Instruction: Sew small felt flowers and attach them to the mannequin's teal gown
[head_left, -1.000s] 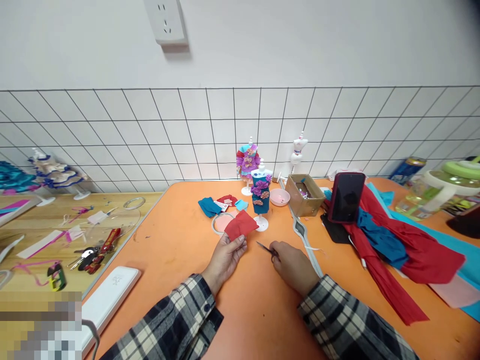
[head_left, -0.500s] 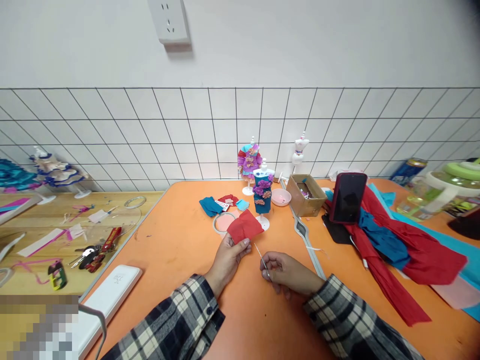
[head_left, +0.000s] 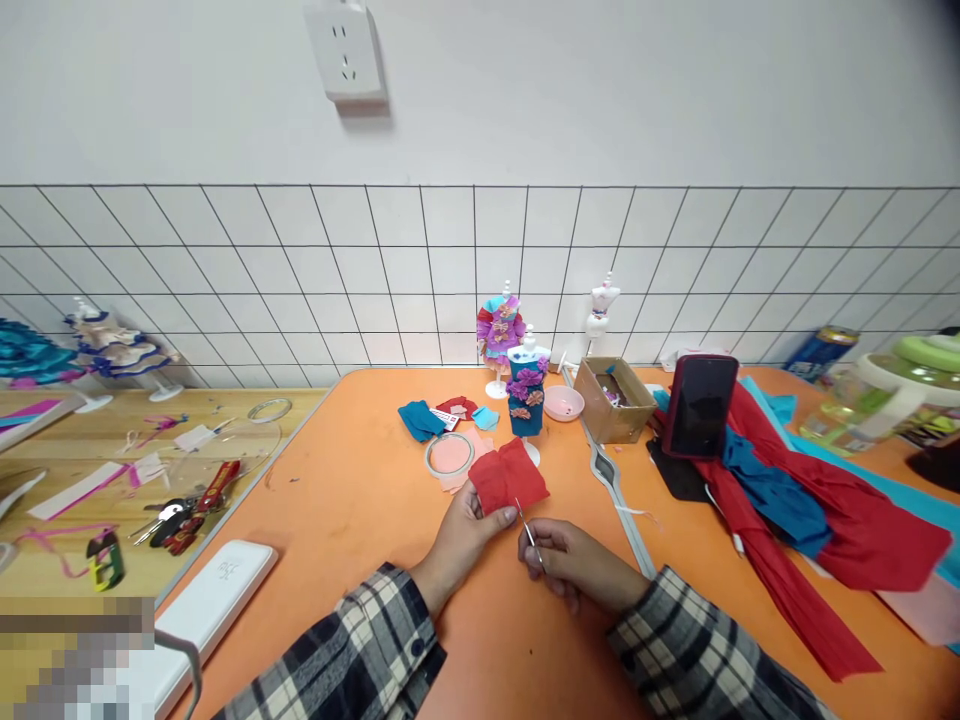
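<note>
Pinched between the thumb and fingers of my left hand (head_left: 463, 535) is a piece of red cloth (head_left: 510, 474), spread out above the table. My right hand (head_left: 568, 562) is closed around small silver scissors (head_left: 529, 533); their handles are mostly hidden by the fingers. The tips of the scissors point up and away, at the cloth's near edge. Just behind the cloth stands a mini dress form in a blue dress with purple flowers (head_left: 526, 390). A pale ring (head_left: 428, 455) lies left of the cloth on the orange table (head_left: 360, 520).
A cardboard box (head_left: 626, 418) and a pink bowl (head_left: 562, 404) stand at the back. A phone (head_left: 701, 408) leans upright at right, beside red fabric (head_left: 877, 530). On the left lie a white power bank (head_left: 217, 610) and keys (head_left: 169, 520). A grey strap (head_left: 622, 500) runs along the right.
The red cloth in my left hand has moved slightly right and lower and been turned. The scissors' tips, earlier just short of the cloth, are now at its edge.
</note>
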